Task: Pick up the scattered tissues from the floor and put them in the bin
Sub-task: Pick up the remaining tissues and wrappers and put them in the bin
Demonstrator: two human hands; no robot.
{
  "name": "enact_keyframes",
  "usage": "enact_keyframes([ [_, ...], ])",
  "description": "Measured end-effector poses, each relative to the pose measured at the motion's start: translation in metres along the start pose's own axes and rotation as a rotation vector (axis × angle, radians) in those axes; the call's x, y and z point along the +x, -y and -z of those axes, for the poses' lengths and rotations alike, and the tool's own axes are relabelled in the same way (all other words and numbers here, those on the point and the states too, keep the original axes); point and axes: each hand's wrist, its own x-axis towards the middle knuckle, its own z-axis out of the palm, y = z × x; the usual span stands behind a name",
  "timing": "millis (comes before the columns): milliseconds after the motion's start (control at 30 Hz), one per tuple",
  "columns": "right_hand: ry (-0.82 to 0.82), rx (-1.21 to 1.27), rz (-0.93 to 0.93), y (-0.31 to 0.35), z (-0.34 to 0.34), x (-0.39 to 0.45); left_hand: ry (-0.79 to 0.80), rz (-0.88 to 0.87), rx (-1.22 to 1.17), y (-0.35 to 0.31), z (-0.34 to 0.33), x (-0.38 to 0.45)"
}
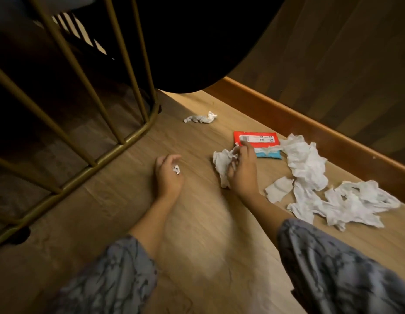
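Tissues: crumpled sheet (222, 166) gripped by right hand (243, 171); small wad (175, 170) held in curled left hand (167, 175). More tissues (310, 168) scattered on wooden floor (197, 234) beside red packet (257, 141).

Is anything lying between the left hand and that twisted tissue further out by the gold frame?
Nothing visible does. Bare wooden floor runs from the left hand to the twisted tissue. The gold frame stands off to the left. That hand already holds a small crumpled scrap.
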Motion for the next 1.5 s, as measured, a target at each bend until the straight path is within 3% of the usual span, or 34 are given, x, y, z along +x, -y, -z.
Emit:
enact_keyframes([
  [67,0.048,0.019,-0.028,-0.009,-0.013,0.004,0.063,-0.058,0.032,-0.015,-0.023,0.024],
  [167,0.228,-0.291,0.091,-0.029,-0.031,-0.014,0.176,-0.175,0.182,-0.027,-0.056,0.058],
  [233,0.270,-0.401,0.139,-0.034,-0.036,-0.018,0.119,-0.205,0.393,-0.033,-0.072,0.078],
  [333,0.257,-0.369,0.165,-0.035,-0.039,-0.014,0.135,-0.161,0.425,-0.041,-0.089,0.103],
  [433,0.144,-0.194,0.225,-0.042,-0.043,-0.018,0.305,-0.252,0.411,-0.035,-0.105,0.126],
  [567,0.149,-0.094,0.349,-0.047,-0.045,-0.018,0.408,-0.385,0.373,-0.025,-0.116,0.136],
  [867,0.225,-0.202,0.374,-0.041,-0.032,-0.037,0.023,-0.369,0.099,-0.009,-0.082,0.041],
  [1000,0.142,-0.241,0.311,-0.041,-0.019,-0.088,-0.127,-0.243,0.073,-0.001,-0.061,-0.010],
  [1067,0.150,-0.245,0.277,-0.041,-0.009,-0.113,-0.128,-0.168,0.006,0.000,-0.059,-0.033],
  [1133,0.272,-0.271,0.298,-0.041,0.007,-0.130,-0.050,-0.056,-0.006,-0.011,-0.060,-0.054],
  [1267,0.471,-0.278,0.216,-0.037,0.064,-0.123,0.307,0.115,-0.058,-0.073,-0.054,-0.078],
  [1400,0.360,-0.403,0.238,-0.028,0.151,-0.090,0.558,-0.121,-0.049,-0.160,-0.043,-0.085],
  [1500,0.260,-0.526,0.257,-0.021,0.237,-0.069,0.519,-0.370,0.084,-0.231,-0.037,-0.091],
])
